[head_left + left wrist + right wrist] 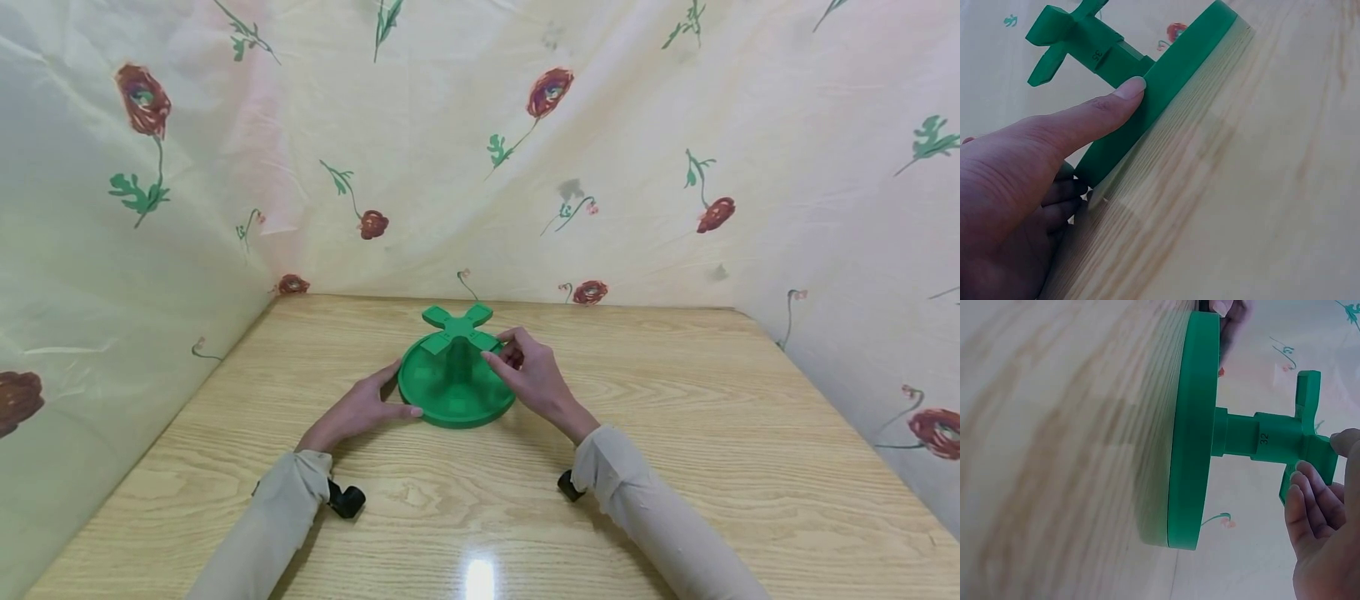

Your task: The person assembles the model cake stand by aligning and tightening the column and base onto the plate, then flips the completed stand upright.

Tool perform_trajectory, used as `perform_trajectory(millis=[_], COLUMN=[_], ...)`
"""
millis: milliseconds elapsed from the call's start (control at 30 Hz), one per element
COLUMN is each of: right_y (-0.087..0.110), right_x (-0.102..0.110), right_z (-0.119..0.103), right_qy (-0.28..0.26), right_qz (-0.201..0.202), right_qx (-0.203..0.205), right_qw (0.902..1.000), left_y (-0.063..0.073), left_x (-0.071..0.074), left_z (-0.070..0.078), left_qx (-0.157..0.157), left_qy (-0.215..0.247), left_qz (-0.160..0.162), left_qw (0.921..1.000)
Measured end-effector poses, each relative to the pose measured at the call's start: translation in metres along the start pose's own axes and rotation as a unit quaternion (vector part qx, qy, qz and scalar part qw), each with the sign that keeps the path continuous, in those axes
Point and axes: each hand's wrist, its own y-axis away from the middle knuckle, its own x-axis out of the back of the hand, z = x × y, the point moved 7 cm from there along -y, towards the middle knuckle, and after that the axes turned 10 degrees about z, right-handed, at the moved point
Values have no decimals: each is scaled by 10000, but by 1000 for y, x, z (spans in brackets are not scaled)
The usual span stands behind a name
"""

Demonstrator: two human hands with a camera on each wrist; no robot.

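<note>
A green round tray-like base [459, 422] stands on the table, with a thick post [459, 367] rising from its middle. On the post sits a green cross-shaped top [458, 327] with flat arms. My left hand [363, 410] holds the base at its left side, thumb on the near rim and fingers round the far left edge. With thumb and fingers, my right hand [538, 379] pinches the near right arm of the cross top; its other fingers lie beneath that arm in the right wrist view. The number 32 shows on the post [1266, 437] there.
The wood-grain table [675, 400] extends around the green piece on all sides. A flower-printed cloth [435, 150] hangs behind and along both sides. Black wrist-worn devices [347, 501] sit at both cuffs, close over the tabletop.
</note>
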Motion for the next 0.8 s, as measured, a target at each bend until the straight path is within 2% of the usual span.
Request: perform_trajectory(millis=[233,433,667,800], right_y=[0,2,4,6], right_x=[-2,2,15,21], right_z=[0,7,30,51], right_qy=[-78,-42,240,502], right_qz=[-18,-135,-414,-817], right_qx=[83,-222,-692,-927], right_qw=[9999,9997,9965,9911], left_y=[0,-1,-3,-5], left_x=[0,0,1,2], left_z=[-1,-2,-1,-2], left_qx=[31,-31,-65,-46], left_qy=[5,-144,-164,-178], left_qz=[7,7,-23,-64], left_qw=[10000,9999,9998,9998])
